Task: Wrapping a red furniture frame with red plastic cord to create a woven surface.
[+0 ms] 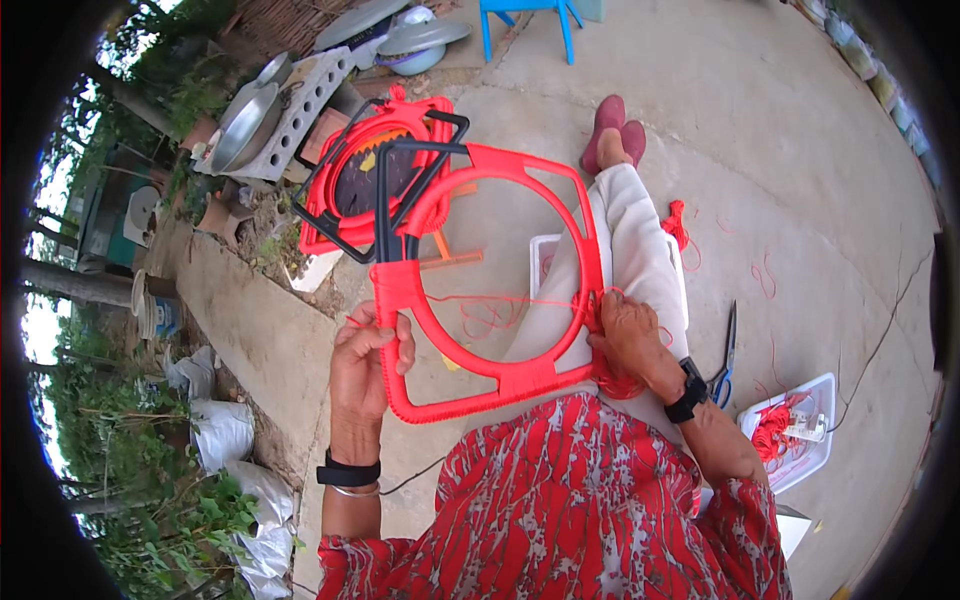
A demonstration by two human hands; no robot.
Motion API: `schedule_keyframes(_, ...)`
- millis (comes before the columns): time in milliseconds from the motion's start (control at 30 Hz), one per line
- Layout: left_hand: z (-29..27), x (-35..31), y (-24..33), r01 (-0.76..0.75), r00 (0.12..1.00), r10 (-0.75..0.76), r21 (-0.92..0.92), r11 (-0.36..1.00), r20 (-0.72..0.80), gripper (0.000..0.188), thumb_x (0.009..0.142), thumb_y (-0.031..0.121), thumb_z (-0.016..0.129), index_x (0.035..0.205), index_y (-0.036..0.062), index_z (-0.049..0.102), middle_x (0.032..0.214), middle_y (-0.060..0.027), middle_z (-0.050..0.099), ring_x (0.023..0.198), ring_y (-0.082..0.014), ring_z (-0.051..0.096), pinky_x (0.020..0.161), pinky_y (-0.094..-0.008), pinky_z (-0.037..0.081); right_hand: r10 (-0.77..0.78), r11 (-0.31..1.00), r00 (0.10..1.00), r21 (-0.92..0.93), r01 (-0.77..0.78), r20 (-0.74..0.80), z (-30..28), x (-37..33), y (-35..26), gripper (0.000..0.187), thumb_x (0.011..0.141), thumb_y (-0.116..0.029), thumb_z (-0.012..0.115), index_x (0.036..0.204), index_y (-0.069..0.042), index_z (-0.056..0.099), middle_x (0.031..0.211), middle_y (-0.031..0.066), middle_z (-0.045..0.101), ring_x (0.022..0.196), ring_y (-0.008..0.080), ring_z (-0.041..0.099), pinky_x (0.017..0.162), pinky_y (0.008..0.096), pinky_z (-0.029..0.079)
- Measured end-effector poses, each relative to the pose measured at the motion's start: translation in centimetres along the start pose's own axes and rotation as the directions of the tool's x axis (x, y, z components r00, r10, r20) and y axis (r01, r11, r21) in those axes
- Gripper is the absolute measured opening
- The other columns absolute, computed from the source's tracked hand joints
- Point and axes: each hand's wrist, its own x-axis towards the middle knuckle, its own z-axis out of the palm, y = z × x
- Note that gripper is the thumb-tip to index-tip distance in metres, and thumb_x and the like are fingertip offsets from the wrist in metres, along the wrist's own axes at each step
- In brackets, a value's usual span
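Observation:
A square frame (526, 378) with a round ring inside it lies tilted above my lap. Red cord is wound tightly around most of it, while its upper left corner is bare black. My left hand (362, 352) grips the lower left side of the frame, fingers curled around the bar. At the frame's right side, my right hand (632, 338) is closed on a bundle of red cord (617, 381); its fingertips are partly hidden. A thin loose strand of the cord runs across the ring's opening between my hands.
More red-wound frames with black bars (432, 200) are stacked on an orange-legged stool (452, 261) ahead left. To the right are blue-handled scissors (724, 372) and a white basket (822, 455) holding red cord. Metal pans (247, 128) sit far left; a blue stool (527, 6) stands beyond.

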Motion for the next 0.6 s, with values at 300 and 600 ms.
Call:
schedule_keyframes(300, 4.7, -0.4, 1.1, -0.07, 0.997, 0.07, -0.002, 0.998, 0.04, 0.023, 0.078, -0.002, 0.054, 0.1, -0.0039, 0.056, 0.075, -0.0146, 0.059, 0.046, -0.0173, 0.049, 0.04, -0.0249, 0.038, 0.017, 0.962, 0.997, 0.271, -0.039, 0.081, -11.1, -1.4, 2.7, 0.027, 0.076, -0.014, 0.066, 0.102, -0.008, 0.066, 0.098, 0.0119, 0.067, 0.097, 0.0316, 0.059, 0.084, 0.0414, 0.046)
schedule_keyframes(600, 13.2, -1.0, -1.1, -0.074, 0.994, 0.069, 0.053, 0.996, 0.085, 0.027, 0.078, -0.01, 0.054, 0.105, -0.0063, 0.055, 0.081, -0.0142, 0.062, 0.053, -0.015, 0.055, 0.043, -0.0238, 0.04, 0.34, 0.182, 0.914, 0.969, 0.17, -0.224, -20.9, -5.1, 5.8, 0.029, 0.085, -0.021, 0.053, 0.108, -0.002, 0.051, 0.085, 0.0069, 0.057, 0.084, 0.0188, 0.056, 0.082, 0.0331, 0.045)
